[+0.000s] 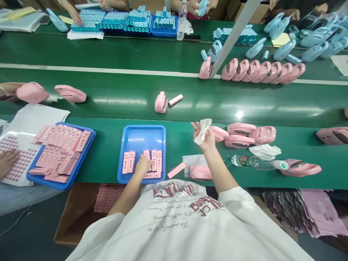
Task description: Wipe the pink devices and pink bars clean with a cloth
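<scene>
My left hand (143,165) reaches into a blue tray (141,135), its fingers closed on a pink oblong piece (146,153) printed with small dark icons. Similar pink pieces (156,160) stand beside it in the tray, and two more pink pieces (128,162) lie at the tray's left. Raised over the bench, my right hand (207,140) pinches a crumpled white tissue (203,129), some fingers spread. Below it are a loose pink oblong piece (177,170), a grey cloth (194,160) and a pink rounded housing (200,173).
Several pink housings (240,140), a plastic bottle (252,162) and another tissue (265,150) lie at right. At left stands a fuller blue tray (91,139) near a co-worker's hand (8,163). A pink housing (161,102) sits ahead; a slanted metal post (233,34) rises at the back.
</scene>
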Demonstrator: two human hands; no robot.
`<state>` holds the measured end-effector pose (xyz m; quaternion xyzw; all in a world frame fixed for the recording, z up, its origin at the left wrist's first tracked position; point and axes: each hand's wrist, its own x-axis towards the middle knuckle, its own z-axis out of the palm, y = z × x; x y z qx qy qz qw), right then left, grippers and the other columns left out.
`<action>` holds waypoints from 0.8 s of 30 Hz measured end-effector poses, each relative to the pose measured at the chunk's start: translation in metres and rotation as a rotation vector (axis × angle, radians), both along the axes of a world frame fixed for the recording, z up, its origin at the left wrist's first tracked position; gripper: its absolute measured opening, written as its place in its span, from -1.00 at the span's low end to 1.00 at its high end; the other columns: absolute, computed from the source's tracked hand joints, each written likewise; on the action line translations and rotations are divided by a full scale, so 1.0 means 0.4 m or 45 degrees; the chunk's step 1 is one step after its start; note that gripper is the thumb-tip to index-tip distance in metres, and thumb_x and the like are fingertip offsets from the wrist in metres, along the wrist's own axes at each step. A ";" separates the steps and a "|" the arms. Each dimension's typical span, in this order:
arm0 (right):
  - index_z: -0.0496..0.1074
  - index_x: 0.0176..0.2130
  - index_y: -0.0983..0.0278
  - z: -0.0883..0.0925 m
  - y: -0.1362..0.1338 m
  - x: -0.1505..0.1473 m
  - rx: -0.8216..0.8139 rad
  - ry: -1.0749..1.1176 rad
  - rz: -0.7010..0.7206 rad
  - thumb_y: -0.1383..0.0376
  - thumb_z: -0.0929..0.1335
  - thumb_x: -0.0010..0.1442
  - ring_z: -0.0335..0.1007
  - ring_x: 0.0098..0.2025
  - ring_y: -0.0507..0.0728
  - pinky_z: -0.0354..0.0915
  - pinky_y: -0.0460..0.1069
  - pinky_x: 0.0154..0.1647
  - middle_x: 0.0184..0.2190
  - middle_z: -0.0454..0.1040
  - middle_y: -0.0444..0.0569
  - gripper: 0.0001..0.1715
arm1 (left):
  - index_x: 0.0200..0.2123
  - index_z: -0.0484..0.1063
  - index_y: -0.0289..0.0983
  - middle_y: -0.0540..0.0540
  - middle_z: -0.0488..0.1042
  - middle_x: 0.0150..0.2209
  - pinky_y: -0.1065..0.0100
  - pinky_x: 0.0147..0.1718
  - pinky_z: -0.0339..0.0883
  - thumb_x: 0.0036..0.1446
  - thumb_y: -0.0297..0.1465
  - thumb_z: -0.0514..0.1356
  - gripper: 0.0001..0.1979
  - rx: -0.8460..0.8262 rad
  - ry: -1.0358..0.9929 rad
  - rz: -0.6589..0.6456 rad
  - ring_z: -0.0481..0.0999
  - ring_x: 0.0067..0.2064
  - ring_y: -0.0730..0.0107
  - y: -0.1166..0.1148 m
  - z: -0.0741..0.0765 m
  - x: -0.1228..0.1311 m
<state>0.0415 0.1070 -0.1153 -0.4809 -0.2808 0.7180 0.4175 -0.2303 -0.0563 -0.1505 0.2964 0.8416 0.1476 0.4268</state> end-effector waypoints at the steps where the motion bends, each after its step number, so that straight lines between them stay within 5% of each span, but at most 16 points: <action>1: 0.37 -0.26 0.21 0.009 -0.009 0.000 0.001 0.037 -0.060 0.15 0.24 0.05 0.48 -0.20 0.05 0.45 -0.08 -0.24 -0.21 0.55 -0.04 -0.73 | -0.20 0.26 -0.30 -0.37 0.48 -0.22 0.12 -0.16 0.29 -0.17 -0.47 0.28 -0.60 0.036 -0.020 0.040 0.46 -0.01 -0.19 0.007 0.005 -0.005; 5: 0.33 -0.40 0.23 0.024 -0.036 -0.001 -0.085 -0.011 -0.269 0.25 0.30 -0.02 0.50 -0.35 0.08 0.47 -0.03 -0.27 -0.47 0.51 -0.08 -0.88 | -0.24 0.23 -0.23 -0.15 0.46 -0.33 0.32 -0.40 0.35 -0.05 -0.43 0.16 -0.75 0.251 -0.242 0.178 0.55 -0.30 0.18 0.025 0.051 -0.028; 8: 0.30 -0.47 0.23 0.028 -0.051 0.004 -0.076 -0.081 -0.294 0.31 0.36 -0.07 0.50 -0.38 0.13 0.47 0.02 -0.31 -0.58 0.45 -0.11 -0.89 | -0.18 0.23 -0.25 -0.10 0.45 -0.32 0.41 -0.57 0.27 -0.01 -0.36 0.07 -0.74 0.407 -0.467 0.210 0.45 -0.52 0.41 0.021 0.126 -0.023; 11: 0.30 -0.46 0.21 0.059 -0.076 -0.010 0.010 -0.129 -0.361 0.27 0.36 0.00 0.51 -0.26 0.15 0.46 0.03 -0.20 -0.52 0.49 -0.08 -0.88 | -0.20 0.31 -0.28 -0.13 0.49 -0.28 0.42 -0.66 0.22 0.00 -0.25 0.13 -0.70 0.585 -0.907 0.186 0.38 -0.59 0.47 0.006 0.227 0.021; 15: 0.36 -0.27 0.21 0.158 -0.146 -0.081 0.224 -0.129 -0.393 0.16 0.30 0.12 0.46 -0.01 0.14 0.38 0.05 0.02 -0.23 0.57 -0.02 -0.80 | -0.28 0.39 -0.29 -0.16 0.51 -0.30 0.43 -0.72 0.18 0.03 0.04 0.16 -0.52 0.656 -1.418 0.101 0.35 -0.63 0.49 -0.010 0.340 0.112; 19: 0.36 0.02 0.27 0.239 -0.258 -0.154 1.009 -0.356 0.154 0.08 0.17 0.27 0.25 0.23 0.17 0.19 0.13 0.24 0.13 0.39 0.09 -0.53 | -0.22 0.43 -0.25 -0.04 0.42 -0.56 0.43 -0.76 0.17 -0.06 0.22 0.09 -0.34 0.662 -1.514 0.080 0.31 -0.68 0.45 -0.016 0.389 0.183; 22: 0.35 0.09 0.22 0.239 -0.329 -0.163 1.523 -0.683 0.464 0.18 0.13 0.29 -0.16 0.40 0.14 -0.08 0.20 0.36 0.27 0.21 0.04 -0.53 | -0.13 0.43 -0.26 0.02 0.26 -0.73 0.41 -0.81 0.09 0.02 0.27 -0.15 -0.22 0.551 -1.497 0.251 0.24 -0.75 0.41 -0.011 0.408 0.209; 24: 0.34 0.10 0.18 0.224 -0.354 -0.153 1.837 -0.760 0.606 0.27 0.12 0.28 -0.16 0.40 0.09 -0.20 0.19 0.39 0.23 0.29 -0.03 -0.53 | -0.08 0.41 -0.29 -0.02 0.30 -0.70 0.40 -0.79 0.14 0.07 0.25 -0.32 -0.14 0.508 -1.461 0.442 0.31 -0.72 0.38 -0.006 0.423 0.215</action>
